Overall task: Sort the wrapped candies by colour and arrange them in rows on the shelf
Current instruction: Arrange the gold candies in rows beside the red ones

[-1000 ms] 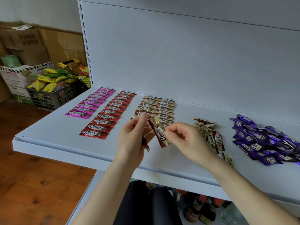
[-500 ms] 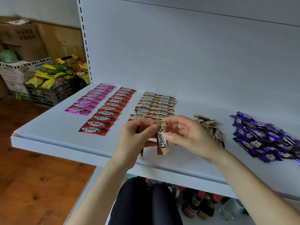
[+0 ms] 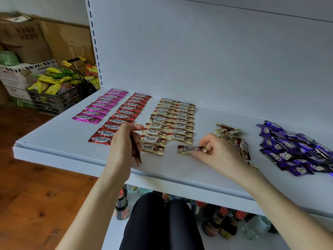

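On the white shelf (image 3: pixel 54 134) lie a pink row (image 3: pixel 100 107), a red row (image 3: pixel 126 114) and two gold rows (image 3: pixel 173 120) of Choco candies. My right hand (image 3: pixel 216 152) pinches the right end of a gold candy (image 3: pixel 188 149) lying flat on the shelf, just below the right gold row. My left hand (image 3: pixel 124 143) hovers beside the left gold row and holds a dark wrapped candy (image 3: pixel 136 152) edge-on in its curled fingers. A loose gold pile (image 3: pixel 232 136) sits behind my right hand. A purple heap (image 3: pixel 295 148) lies at the right.
A black crate (image 3: pixel 59 98) of yellow and green packets stands on the floor at the left, with cardboard boxes (image 3: pixel 34 40) behind. Bottles (image 3: pixel 221 222) stand on the lower shelf under the shelf's front edge. My dark-clothed legs (image 3: pixel 162 222) are below.
Both hands held one gold candy upright in the air between them. Now my right hand has lowered it flat onto the shelf below the right gold row, and my left hand has drawn away leftward.
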Tool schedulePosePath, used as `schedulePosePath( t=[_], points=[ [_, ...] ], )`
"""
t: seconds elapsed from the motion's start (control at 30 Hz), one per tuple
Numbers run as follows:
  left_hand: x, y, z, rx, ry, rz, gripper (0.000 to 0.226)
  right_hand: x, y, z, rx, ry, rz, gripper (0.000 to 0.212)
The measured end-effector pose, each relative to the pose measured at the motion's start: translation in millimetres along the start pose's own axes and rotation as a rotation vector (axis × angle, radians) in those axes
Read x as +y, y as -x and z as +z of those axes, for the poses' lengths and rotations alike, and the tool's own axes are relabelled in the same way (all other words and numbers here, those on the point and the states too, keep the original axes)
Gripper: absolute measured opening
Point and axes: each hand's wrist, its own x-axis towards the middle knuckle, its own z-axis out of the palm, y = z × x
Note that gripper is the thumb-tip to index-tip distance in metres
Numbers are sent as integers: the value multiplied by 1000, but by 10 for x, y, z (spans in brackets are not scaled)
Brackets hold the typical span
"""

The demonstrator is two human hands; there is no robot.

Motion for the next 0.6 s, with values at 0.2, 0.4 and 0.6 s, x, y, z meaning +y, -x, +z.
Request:
schedulePosePath(
  t=[0.2, 0.4, 0.6],
  points=[
    [7, -5, -16, -121, 6, -59, 16, 24, -1, 5, -9, 39, -104, 25],
    [-21, -17, -79, -129, 74, 10, 9, 12, -88, 111, 26, 5, -153, 15],
    [-19, -15, -96, -141, 152, 45, 13, 9, -110, 171, 82, -39, -185, 17]
  ],
)
